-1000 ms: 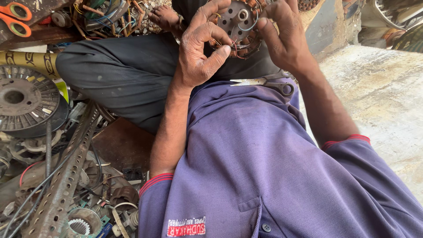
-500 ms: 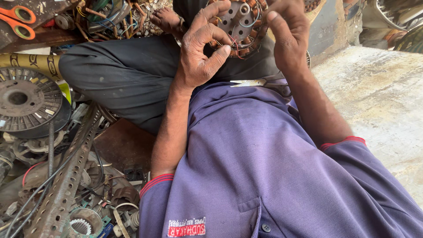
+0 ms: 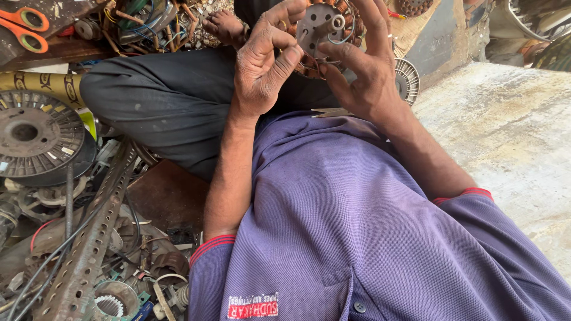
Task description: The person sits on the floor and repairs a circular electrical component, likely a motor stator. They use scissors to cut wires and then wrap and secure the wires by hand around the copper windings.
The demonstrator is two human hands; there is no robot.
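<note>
Orange-handled scissors (image 3: 21, 27) are seen at the far left on a dark board. A tangle of coloured wires (image 3: 143, 24) is heaped to their right. A round grey metal disc (image 3: 33, 134) is laid at the left, near a perforated metal bar (image 3: 89, 249). A finned round part (image 3: 407, 77), possibly a fan, is partly hidden. A concrete slab (image 3: 505, 137) is spread at the right.

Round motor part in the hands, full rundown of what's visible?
The motor part is a round grey metal disc with holes, a short central shaft with a ring, and copper-brown windings around its rim. It looks worn and dirty. It is held up, face toward the camera, above the lap. The left hand pinches at its left edge; the right hand grips its right side.
</note>
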